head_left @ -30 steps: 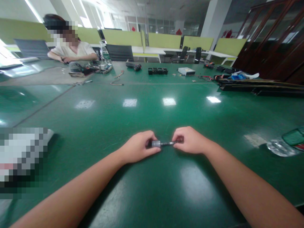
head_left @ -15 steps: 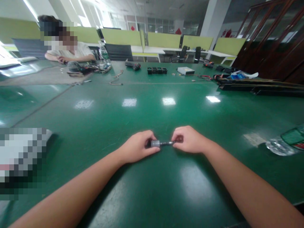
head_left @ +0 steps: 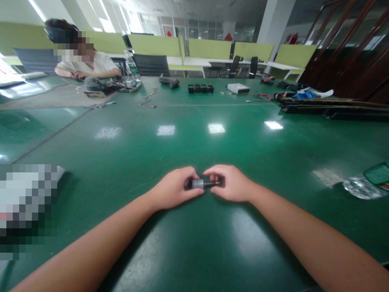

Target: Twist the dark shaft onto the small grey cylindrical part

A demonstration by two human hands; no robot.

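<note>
My left hand [head_left: 174,188] is closed round a small grey cylinder [head_left: 198,184], thumb on the near side and fingers on the far side. A dark, ridged shaft [head_left: 208,184] extends rightward from the cylinder, lying level just above or on the green table. My right hand [head_left: 234,183] curls round the shaft's right end, its thumb below and fingers above. The right index fingertip stands off from the shaft. The shaft's far tip is partly hidden in the right palm.
A pixelated pale box-like thing [head_left: 30,194] lies at left on the green table [head_left: 194,243]; a clear plastic bottle [head_left: 361,187] lies at right. Farther back are a black slotted block [head_left: 201,88], a white box [head_left: 238,88] and black bars [head_left: 319,107]. A seated person [head_left: 88,67] is at far left.
My right hand has moved left along the shaft, closer to my left hand, and its index finger has lifted apart. My left hand has stayed on the cylinder.
</note>
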